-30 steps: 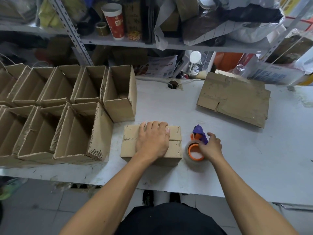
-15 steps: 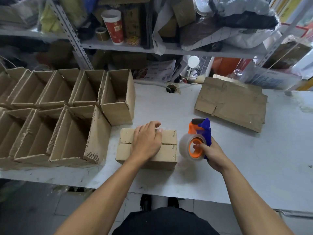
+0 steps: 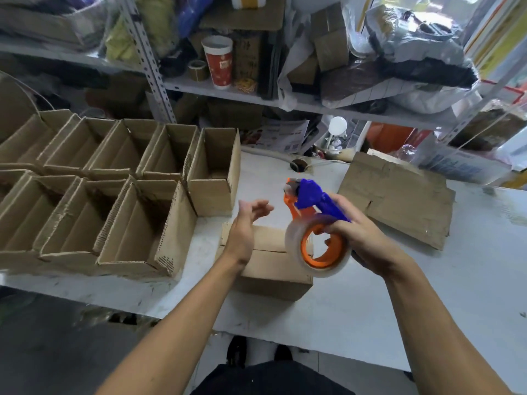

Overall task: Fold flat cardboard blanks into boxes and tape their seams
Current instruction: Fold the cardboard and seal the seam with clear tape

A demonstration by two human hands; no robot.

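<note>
Folded box (image 3: 271, 260) sits at near table (image 3: 427, 295) edge, flaps closed, seam unsealed. To tape well: start strip over box's far side, run straight along seam, press flaps flush. My right hand (image 3: 362, 240) grips tape dispenser (image 3: 313, 223), fingers curled round handle and roll. My left hand (image 3: 248, 223) hovers above box, fingers loose, spread, apparently touching nothing, though motion blur obscures fingertips.

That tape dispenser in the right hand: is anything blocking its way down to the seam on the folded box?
Nothing visible does. The tape dispenser is held above the folded box, whose seam lies bare. The left hand is open, raised above the box's left end.
</note>
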